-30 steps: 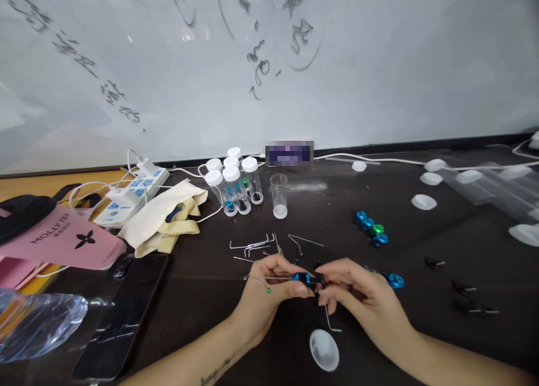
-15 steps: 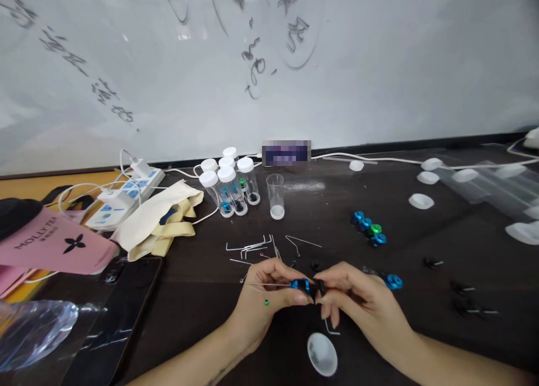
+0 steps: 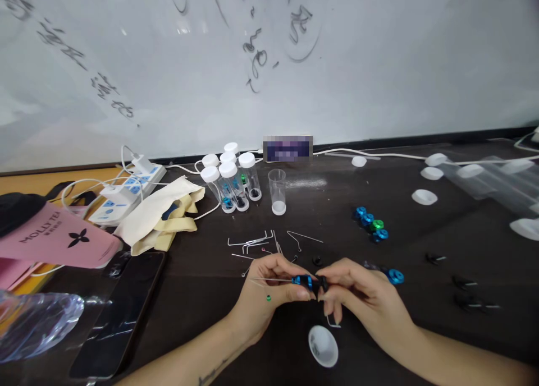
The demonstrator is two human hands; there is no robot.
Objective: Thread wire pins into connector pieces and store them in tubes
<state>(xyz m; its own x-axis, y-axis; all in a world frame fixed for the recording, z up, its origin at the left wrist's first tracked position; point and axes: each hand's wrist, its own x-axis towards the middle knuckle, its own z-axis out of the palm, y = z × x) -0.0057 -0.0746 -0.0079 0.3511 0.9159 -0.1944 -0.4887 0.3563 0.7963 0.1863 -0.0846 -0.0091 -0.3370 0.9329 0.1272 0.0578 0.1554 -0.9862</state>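
Note:
A small blue and black spool-like part (image 3: pixel 304 281) is pinched between the thumb and fingers of my left hand (image 3: pixel 256 296). A thin metal wire reaches left from it, across the fingers. My right hand (image 3: pixel 366 296) has closed its fingertips on the black end (image 3: pixel 322 283) of the same part. Beneath the right fingers shows a small L-shaped hex key (image 3: pixel 334 323), which seems to be tucked in that hand. A tiny green bead (image 3: pixel 268 298) appears beside my left thumb. Just below the hands, a white cap (image 3: pixel 323 346) lies hollow side up.
Several hex keys (image 3: pixel 252 242) and wires lie beyond my hands. Capped clear tubes (image 3: pixel 228 187) stand behind, beside an uncapped tube (image 3: pixel 277 192). Blue and green metal parts (image 3: pixel 370 223), black parts (image 3: pixel 463 283) and white caps (image 3: pixel 424 197) are at right. A phone (image 3: pixel 118 313) lies left.
The camera view has shifted slightly, moving the scene a little right and up. Both hands keep the same hold on the part, with only slight finger movement.

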